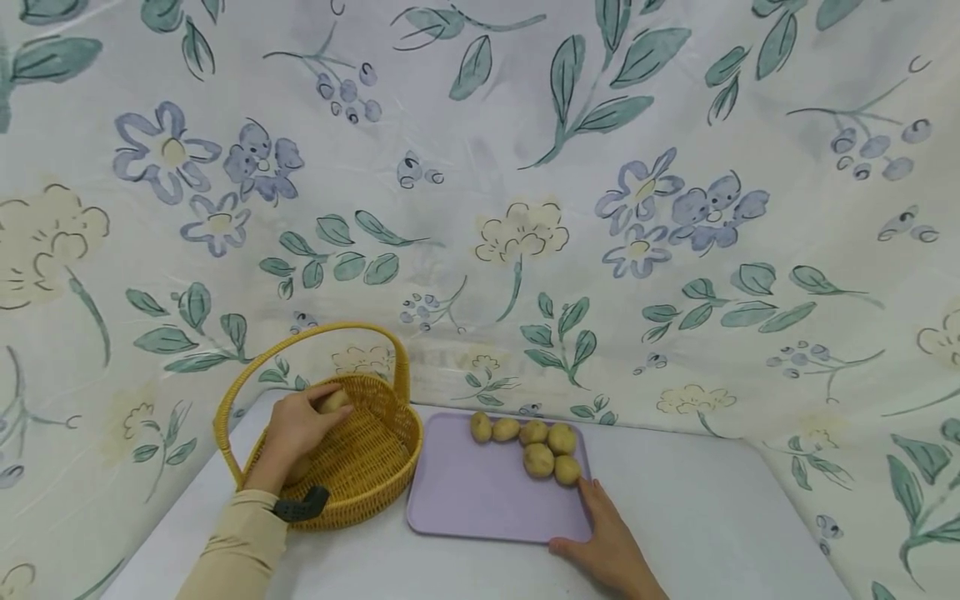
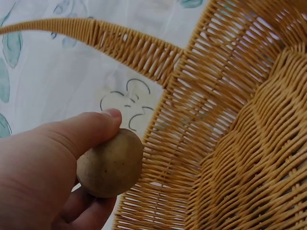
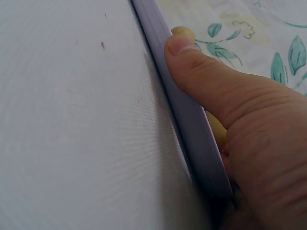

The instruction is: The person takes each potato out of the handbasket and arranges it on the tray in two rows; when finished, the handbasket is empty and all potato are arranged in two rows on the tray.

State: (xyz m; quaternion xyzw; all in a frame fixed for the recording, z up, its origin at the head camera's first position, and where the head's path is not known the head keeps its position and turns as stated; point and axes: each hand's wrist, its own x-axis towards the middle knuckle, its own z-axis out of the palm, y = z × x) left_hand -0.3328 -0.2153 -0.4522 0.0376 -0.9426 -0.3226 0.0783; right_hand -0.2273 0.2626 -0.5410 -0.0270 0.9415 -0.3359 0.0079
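In the head view my left hand [image 1: 298, 425] is over the yellow wicker basket [image 1: 352, 515], below its arched handle. It holds a potato [image 2: 112, 163] between thumb and fingers, close to the basket's woven side in the left wrist view. Another potato [image 1: 298, 470] lies in the basket, partly hidden by my wrist. My right hand [image 1: 611, 542] holds the near right corner of a lilac tray [image 1: 480, 496], thumb at the front rim and fingers along the right side. Several potatoes [image 1: 538, 460] lie on the tray's far and right part.
Basket and tray stand side by side on a white table [image 1: 690, 500]. A floral cloth [image 1: 465, 167] hangs behind the table and along its sides. A dark wrist strap [image 1: 302, 505] sits on my left wrist.
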